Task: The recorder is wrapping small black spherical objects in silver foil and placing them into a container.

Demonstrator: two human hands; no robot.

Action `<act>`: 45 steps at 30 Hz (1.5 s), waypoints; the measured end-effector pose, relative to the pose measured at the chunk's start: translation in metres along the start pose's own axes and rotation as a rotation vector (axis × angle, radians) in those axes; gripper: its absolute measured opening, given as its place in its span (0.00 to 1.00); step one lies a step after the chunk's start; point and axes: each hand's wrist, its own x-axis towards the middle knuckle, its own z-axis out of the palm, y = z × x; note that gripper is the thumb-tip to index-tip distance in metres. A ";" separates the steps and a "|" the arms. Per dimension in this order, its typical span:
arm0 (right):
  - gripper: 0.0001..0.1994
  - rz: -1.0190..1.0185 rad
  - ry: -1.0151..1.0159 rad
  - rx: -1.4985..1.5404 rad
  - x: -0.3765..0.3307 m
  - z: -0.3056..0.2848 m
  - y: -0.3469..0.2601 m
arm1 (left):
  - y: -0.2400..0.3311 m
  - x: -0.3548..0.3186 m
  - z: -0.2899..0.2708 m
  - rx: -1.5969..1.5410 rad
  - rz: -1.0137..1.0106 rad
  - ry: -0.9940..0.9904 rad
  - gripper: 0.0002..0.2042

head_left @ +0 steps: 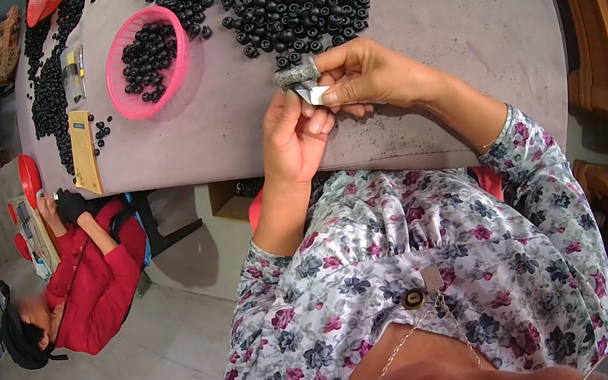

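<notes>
Close together over the near edge of the table, both hands work at one spot. My right hand (380, 77) pinches a small white flat piece (317, 96) between thumb and fingers; a dark part shows beside it. A grey woolly wrap (297, 74) covers the end of its index finger. My left hand (293, 136) is closed just below, fingertips touching around the same spot. Whatever it holds is hidden behind the fingers. Just beyond the hands lies a large heap of black round pieces (295, 0), each with a hole.
A pink basket (114, 81) with black pieces stands left of the heap, on the grey tabletop (446, 26). Farther left are more black pieces (48, 101) and a yellow-brown card (82, 152). A co-worker in red (105, 286) sits at left. Wooden furniture (601, 32) is at right.
</notes>
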 end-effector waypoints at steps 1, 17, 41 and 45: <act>0.05 0.000 -0.006 -0.001 0.001 -0.001 0.001 | 0.000 0.000 0.000 0.003 -0.001 0.003 0.09; 0.10 -0.005 0.014 0.046 0.009 0.001 0.008 | -0.006 0.002 0.009 0.087 0.147 0.088 0.10; 0.08 -0.001 -0.002 0.023 0.015 -0.003 0.005 | 0.000 0.005 0.002 0.085 0.120 0.084 0.09; 0.07 0.006 0.001 0.004 0.015 -0.003 0.003 | -0.001 0.006 0.002 0.093 0.126 0.083 0.09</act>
